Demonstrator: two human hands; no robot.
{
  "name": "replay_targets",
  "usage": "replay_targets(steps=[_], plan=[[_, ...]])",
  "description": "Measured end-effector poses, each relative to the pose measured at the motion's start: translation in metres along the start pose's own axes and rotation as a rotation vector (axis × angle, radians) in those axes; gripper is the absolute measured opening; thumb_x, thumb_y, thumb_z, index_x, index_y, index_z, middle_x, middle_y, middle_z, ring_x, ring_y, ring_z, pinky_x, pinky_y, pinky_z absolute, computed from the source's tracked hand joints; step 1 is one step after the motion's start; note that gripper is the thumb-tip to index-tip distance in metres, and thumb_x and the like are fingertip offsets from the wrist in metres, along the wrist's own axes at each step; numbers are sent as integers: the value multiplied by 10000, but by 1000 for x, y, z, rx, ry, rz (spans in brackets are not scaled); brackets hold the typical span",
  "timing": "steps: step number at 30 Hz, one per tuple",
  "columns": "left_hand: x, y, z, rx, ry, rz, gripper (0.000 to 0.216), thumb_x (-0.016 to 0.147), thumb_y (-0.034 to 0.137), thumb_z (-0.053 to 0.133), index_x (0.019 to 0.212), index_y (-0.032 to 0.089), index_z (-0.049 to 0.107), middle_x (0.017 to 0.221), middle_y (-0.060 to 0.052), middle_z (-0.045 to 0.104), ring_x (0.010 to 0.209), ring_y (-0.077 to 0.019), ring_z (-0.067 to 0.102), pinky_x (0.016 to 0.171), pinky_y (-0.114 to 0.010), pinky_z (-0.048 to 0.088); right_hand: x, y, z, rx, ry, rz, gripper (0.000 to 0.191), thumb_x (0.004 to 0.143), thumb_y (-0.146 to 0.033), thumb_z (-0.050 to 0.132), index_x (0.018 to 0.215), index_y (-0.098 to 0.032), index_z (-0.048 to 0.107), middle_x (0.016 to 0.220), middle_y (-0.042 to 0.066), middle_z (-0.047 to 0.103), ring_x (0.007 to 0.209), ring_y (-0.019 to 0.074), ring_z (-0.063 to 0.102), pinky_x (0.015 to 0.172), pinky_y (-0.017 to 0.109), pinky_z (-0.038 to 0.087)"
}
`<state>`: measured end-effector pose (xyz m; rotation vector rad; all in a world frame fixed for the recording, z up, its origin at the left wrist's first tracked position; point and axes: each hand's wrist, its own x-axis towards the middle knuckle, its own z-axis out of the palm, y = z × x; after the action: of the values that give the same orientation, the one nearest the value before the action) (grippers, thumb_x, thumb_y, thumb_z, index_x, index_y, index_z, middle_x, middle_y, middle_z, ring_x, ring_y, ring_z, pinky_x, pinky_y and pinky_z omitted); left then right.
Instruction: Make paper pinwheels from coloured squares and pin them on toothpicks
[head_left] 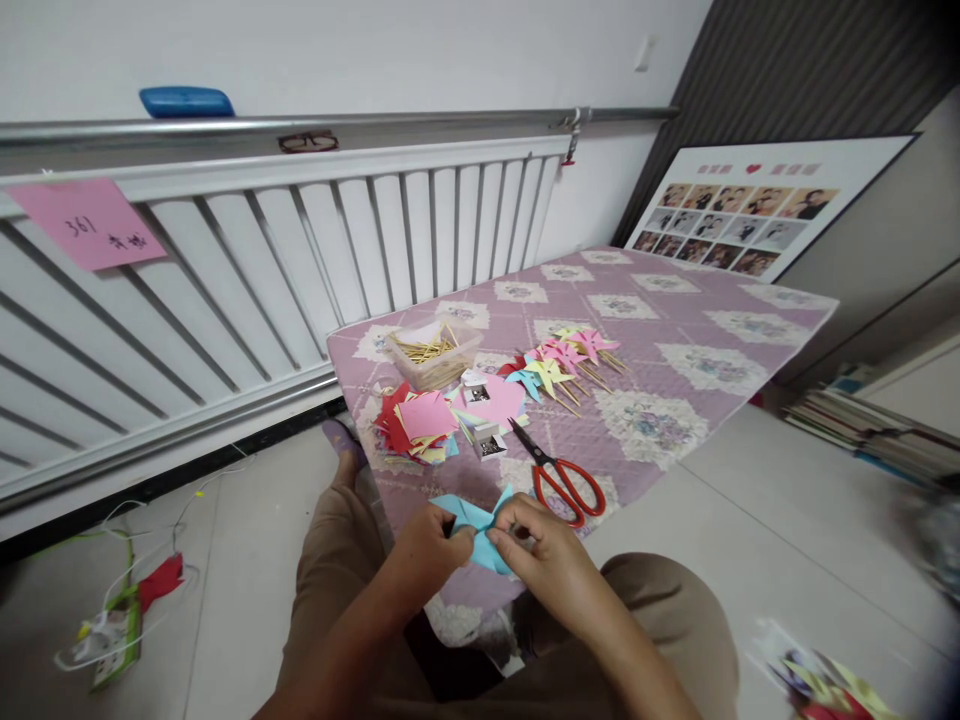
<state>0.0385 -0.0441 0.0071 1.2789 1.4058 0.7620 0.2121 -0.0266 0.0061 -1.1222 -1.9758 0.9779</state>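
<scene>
A light blue paper pinwheel (484, 548), partly folded, is held between both hands just over the near edge of the cloth. My left hand (431, 540) pinches its left side with thumb and fingers. From the right, the fingertips of my right hand (536, 540) press together near its middle; a pin there, if any, is too small to make out. Red-handled scissors (566, 485) lie beyond my right hand, blades pointing away. Two small open boxes (489, 443) with dark small pieces inside stand beside a stack of coloured paper squares (424, 415).
A clear plastic box (435, 350) of thin wooden sticks stands at the back left. Several finished pinwheels (562, 360) on sticks lie to its right on the flowered cloth (652, 420). A white radiator (337, 240) runs along the wall. A power strip (120, 635) with cables is on the floor.
</scene>
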Motion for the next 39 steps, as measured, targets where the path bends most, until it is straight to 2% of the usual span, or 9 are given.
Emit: replay_targets(steps=[17,23,31,36,39], plan=[[2,-7,-1,-48,-1,28,106,690,258,492,637,172,523,559,50,417,526,-95,333,505,-249,262,8,-9,-4,-76,-77,29,166,820,-156,576,677,-208,511,694,-33,494,654,137,503,595,247,355],[1,-1,-2,-35,35,-27,153,656,291,516,557,194,450,530,57,373,504,-90,300,488,-255,229,11,-9,1,-113,-37,38,159,807,-165,579,670,-212,512,688,-28,508,628,139,498,576,246,358],[5,-6,-5,-47,85,-52,165,664,285,528,547,191,460,506,54,392,484,-88,312,466,-246,230,16,-11,9,-110,29,36,150,767,-149,576,666,-224,493,672,-31,512,598,135,506,554,242,376],[8,-14,-8,-72,117,-72,174,691,286,541,557,175,527,492,39,456,469,-96,366,472,-249,267,19,-13,20,-37,90,172,151,750,-187,592,842,-243,486,618,-71,519,542,138,527,535,246,403],[9,-17,-10,-116,116,-49,224,700,298,547,517,176,500,496,34,461,478,-96,374,491,-249,293,21,-13,27,70,106,237,407,736,-184,594,1120,-228,468,681,-57,592,577,155,577,565,265,447]])
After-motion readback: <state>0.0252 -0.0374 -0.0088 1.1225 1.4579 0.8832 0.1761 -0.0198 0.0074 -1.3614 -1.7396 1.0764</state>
